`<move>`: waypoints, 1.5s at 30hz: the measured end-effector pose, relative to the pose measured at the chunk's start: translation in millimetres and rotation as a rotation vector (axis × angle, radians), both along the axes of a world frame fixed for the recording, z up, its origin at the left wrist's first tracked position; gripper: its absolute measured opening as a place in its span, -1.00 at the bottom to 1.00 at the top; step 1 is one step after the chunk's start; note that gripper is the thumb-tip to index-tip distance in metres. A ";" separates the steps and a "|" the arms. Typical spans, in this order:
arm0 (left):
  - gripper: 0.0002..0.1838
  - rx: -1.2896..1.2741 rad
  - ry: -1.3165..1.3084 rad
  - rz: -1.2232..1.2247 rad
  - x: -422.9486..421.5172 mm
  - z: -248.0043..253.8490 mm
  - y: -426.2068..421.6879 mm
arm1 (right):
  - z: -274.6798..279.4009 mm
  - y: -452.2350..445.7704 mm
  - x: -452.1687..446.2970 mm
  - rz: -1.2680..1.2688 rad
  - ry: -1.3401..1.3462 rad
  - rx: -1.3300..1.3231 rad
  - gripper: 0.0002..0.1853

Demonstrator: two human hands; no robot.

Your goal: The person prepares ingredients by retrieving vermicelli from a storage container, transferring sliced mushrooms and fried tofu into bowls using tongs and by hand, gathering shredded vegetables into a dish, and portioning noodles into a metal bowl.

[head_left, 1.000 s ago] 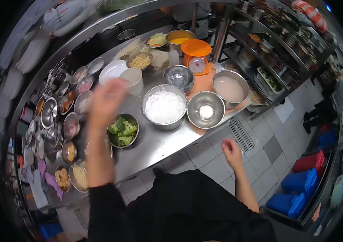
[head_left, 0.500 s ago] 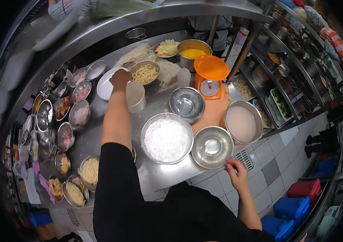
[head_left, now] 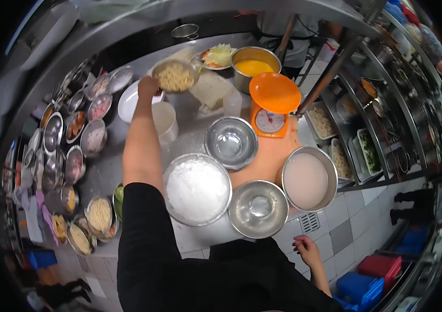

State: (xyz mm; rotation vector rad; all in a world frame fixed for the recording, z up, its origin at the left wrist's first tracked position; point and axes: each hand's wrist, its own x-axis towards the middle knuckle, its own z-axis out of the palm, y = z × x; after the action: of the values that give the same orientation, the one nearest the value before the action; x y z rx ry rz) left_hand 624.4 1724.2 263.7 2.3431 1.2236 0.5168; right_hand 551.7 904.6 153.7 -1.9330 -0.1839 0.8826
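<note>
My left hand reaches across the steel table, closed on the near-left rim of a metal bowl of thick noodles. The fingers are mostly hidden behind the hand's back. Beside it lie a white oval plate and a pale plastic tub. My right hand hangs over the floor by the table's near edge, fingers loosely bent and apart, holding nothing. Closest to it is a metal bowl. Left of that stands a wide bowl of white powder.
An orange scale, a pot of yellow liquid and a pot of pale liquid stand to the right. Several bowls of ingredients crowd the left. A steel shelf rail crosses overhead; another person stands beyond.
My left hand has taken hold of the noodle bowl, which has shifted up and left. My right hand has moved down, away from the metal bowl. The view has shifted slightly.
</note>
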 end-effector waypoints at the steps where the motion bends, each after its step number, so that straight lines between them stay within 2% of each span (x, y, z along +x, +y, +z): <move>1: -0.55 0.130 0.078 -0.050 -13.6 8.4 -1.5 | -9.3 -3.1 12.1 0.109 0.011 -0.048 -0.78; 2: -0.53 -0.061 -0.263 0.065 -27.9 22.4 -19.0 | -23.5 -5.4 24.4 0.249 -0.040 -0.081 -0.76; 3: -0.53 -0.007 -0.308 0.087 -50.4 47.7 -54.7 | -35.2 -6.9 36.7 0.396 -0.088 -0.115 -0.73; 4: -0.57 0.178 -0.248 0.097 -71.7 42.7 -37.0 | -37.2 -1.2 49.1 0.544 -0.149 -0.146 -0.70; 5: -0.59 0.015 -0.293 0.143 -99.4 70.1 -85.8 | -39.0 7.6 59.1 0.702 -0.196 -0.181 -0.67; 6: -0.58 0.124 -0.312 0.183 -133.7 100.8 -162.8 | -48.2 14.4 66.4 0.796 -0.183 -0.161 -0.66; 7: -0.71 -0.026 -0.535 0.126 -165.5 101.0 -202.9 | -59.5 21.2 71.4 0.856 -0.167 -0.119 -0.65; 8: -0.75 0.013 -0.470 0.249 -199.2 101.9 -239.4 | -77.7 24.9 78.7 0.974 -0.217 -0.127 -0.67; 9: -0.78 -0.030 -0.646 0.326 -238.1 94.9 -279.4 | -93.9 27.3 85.0 1.048 -0.171 -0.110 -0.69; 10: -0.80 0.062 -0.548 0.390 -269.0 99.8 -337.5 | -107.9 30.2 90.2 1.153 -0.198 -0.099 -0.71; 11: -0.84 -0.059 -0.827 0.418 -273.1 99.4 -403.0 | -115.8 33.1 93.2 1.206 -0.192 -0.124 -0.71; 13: -0.89 -0.008 -0.802 0.583 -319.1 75.2 -485.7 | -128.1 35.5 96.0 1.301 -0.277 -0.118 -0.72; 15: -0.82 -0.157 -0.708 0.653 -385.0 30.0 -549.9 | -136.0 41.0 93.0 1.369 -0.308 -0.128 -0.72; 18: -0.76 -0.268 -0.759 0.874 -403.6 -41.3 -638.4 | -135.8 50.0 77.3 1.313 -0.632 -0.022 -0.69; 21: -0.76 -0.347 -0.563 1.011 -416.2 -134.7 -700.5 | -157.8 72.8 66.7 1.289 -0.896 0.041 -0.63; 22: -0.75 -0.374 -0.447 1.041 -415.8 -166.1 -711.2 | -171.8 83.1 64.1 1.241 -1.068 0.031 -0.56; 23: -0.74 -0.377 -0.372 1.032 -411.4 -191.7 -718.8 | -179.1 96.1 59.9 1.254 -1.081 -0.073 -0.46; 24: -0.72 -0.379 -0.304 1.027 -402.8 -214.5 -730.0 | -191.4 107.4 62.4 1.326 -0.985 -0.166 -0.41; 25: -0.71 -0.446 -0.350 1.024 -392.3 -231.0 -738.6 | -202.3 118.3 67.8 1.387 -0.886 -0.264 -0.36; 26: -0.71 -0.506 -0.401 1.019 -383.0 -246.9 -744.5 | -210.8 128.3 71.0 1.415 -0.903 -0.285 -0.36; 28: -0.74 -0.557 -0.386 0.959 -370.5 -280.5 -755.7 | -229.6 154.2 81.6 0.990 -1.191 -0.332 -0.34; 30: -0.75 -0.651 -0.367 0.931 -396.8 -305.2 -757.4 | -260.7 210.8 95.1 1.089 -0.790 -0.143 -0.25; 31: -0.75 -0.666 -0.383 0.936 -396.5 -315.5 -761.7 | -267.1 233.6 90.4 1.085 -0.940 -0.106 -0.22; 33: -0.76 -0.684 -0.376 0.875 -395.4 -336.7 -764.7 | -253.4 271.5 63.4 1.086 -1.094 -0.076 -0.19; 34: -0.76 -0.692 -0.381 0.874 -394.9 -343.6 -765.5 | -240.5 282.1 42.1 1.012 -1.274 -0.033 -0.20; 37: -0.76 -0.669 -0.382 0.838 -384.8 -367.1 -763.2 | -229.5 279.6 39.4 0.917 -1.498 -0.035 -0.26; 40: -0.75 -0.684 -0.417 0.872 -373.7 -386.4 -769.4 | -232.4 239.7 72.1 0.887 -1.453 -0.063 -0.39; 41: -0.74 -0.678 -0.412 0.891 -370.8 -395.4 -773.4 | -221.7 220.2 75.7 0.898 -1.363 -0.122 -0.40; 45: -0.74 -0.641 -0.497 0.972 -366.9 -406.7 -780.1 | -198.5 188.9 70.0 1.061 -1.317 -0.243 -0.26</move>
State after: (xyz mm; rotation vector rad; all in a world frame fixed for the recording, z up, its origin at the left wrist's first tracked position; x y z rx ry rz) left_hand 257.5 944.1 -143.0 0.9211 1.8455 0.7807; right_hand 621.7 1093.5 -44.8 -2.3229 -2.0589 0.0339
